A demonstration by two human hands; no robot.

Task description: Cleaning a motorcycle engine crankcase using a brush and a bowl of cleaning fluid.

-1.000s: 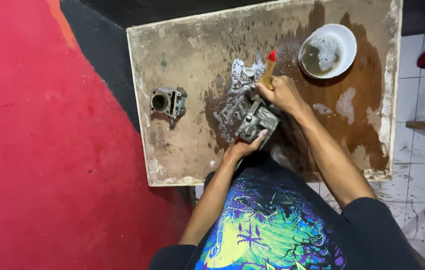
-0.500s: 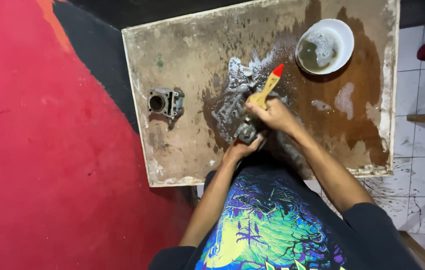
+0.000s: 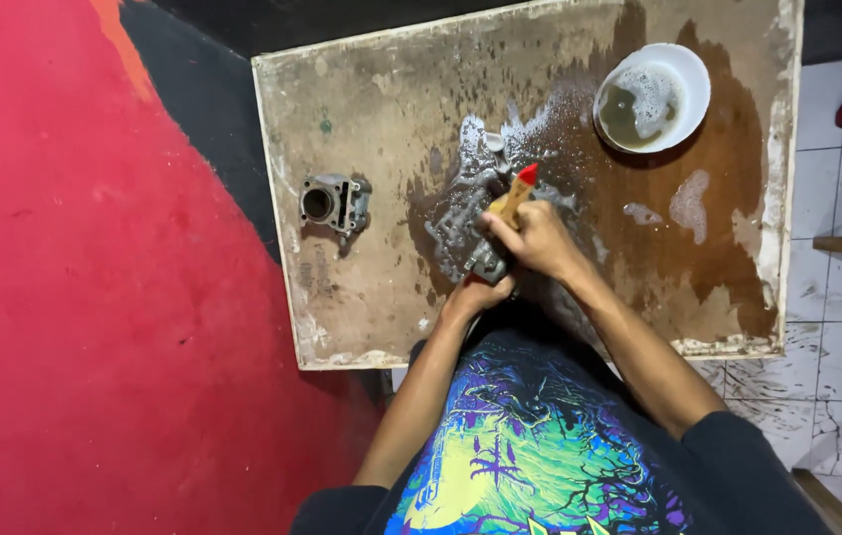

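Head view, one entry. My right hand [image 3: 538, 238] was closed around a wooden-handled brush with a red tip [image 3: 516, 190], bristles hidden below the fingers. My left hand [image 3: 475, 294] gripped the near edge of a grey cast-metal engine part [image 3: 460, 233], which lay wet and soapy just beyond those fingers on the stained plywood board [image 3: 381, 109]. Well left of both hands: a second grey metal cylinder block [image 3: 334, 202]. Far right of the fingers: a white bowl of murky, foamy liquid [image 3: 651, 97]. Step judged: scrubbing in hand; next called for steady holding while brushing.
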